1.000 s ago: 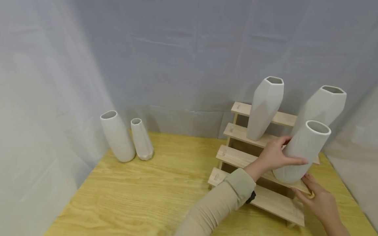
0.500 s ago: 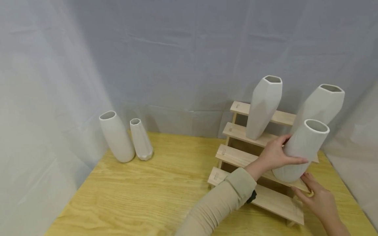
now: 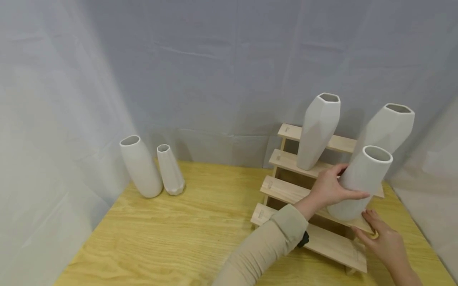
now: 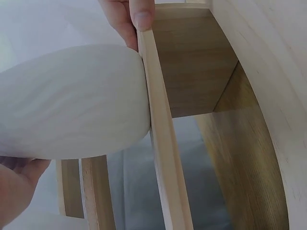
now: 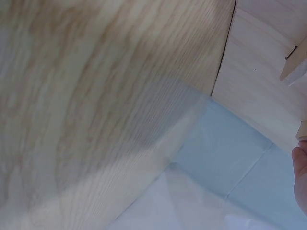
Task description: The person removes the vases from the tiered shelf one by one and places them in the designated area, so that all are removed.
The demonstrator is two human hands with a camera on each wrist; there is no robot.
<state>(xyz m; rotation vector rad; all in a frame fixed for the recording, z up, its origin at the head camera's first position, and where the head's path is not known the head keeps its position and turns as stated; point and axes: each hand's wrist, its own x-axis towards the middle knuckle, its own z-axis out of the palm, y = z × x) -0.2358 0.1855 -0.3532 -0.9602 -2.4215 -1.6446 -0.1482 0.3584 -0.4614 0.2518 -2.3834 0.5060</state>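
Note:
A smooth white vase (image 3: 363, 174) with a round mouth stands on the second-lowest step of a wooden stepped stand (image 3: 286, 189), near its right end. My left hand (image 3: 330, 188) grips this vase around its side, with the thumb across the front. In the left wrist view the vase base (image 4: 96, 100) meets the step board (image 4: 165, 143). At that board's right end, my right hand (image 3: 385, 240) pinches the edge between thumb and fingers. Only a bit of the right hand (image 5: 301, 172) shows in the right wrist view.
Two faceted white vases, one left (image 3: 318, 131) and one right (image 3: 388, 127), stand on the stand's upper part. A smooth vase (image 3: 141, 169) and a slim ribbed vase (image 3: 171, 171) stand at the left of the wooden table (image 3: 161, 246). Pale sheeting (image 3: 214, 79) hangs behind.
The vase in my left hand has shifted slightly left along the step, and the hand with it. My right hand keeps its hold on the board's end.

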